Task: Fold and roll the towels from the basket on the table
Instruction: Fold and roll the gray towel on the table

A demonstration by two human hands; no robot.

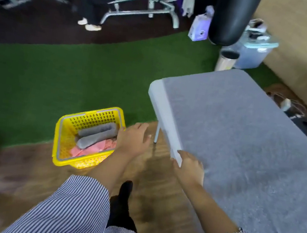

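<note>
While left hand (pixel 134 140) hung slack over basket (pixel 63 142), right hand (pixel 189 166) rested, relaxed, on table (pixel 246 142) edge; fetching step, next grab pink towel (pixel 92 148).

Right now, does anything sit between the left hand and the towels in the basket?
Nothing visible does. The left hand hovers open at the yellow basket's near rim, right beside the rolled grey towels lying on pink cloth.

Basket (pixel 67 142) w/ towels (pixel 95 134) in it on floor, left of table (pixel 246 142).
</note>
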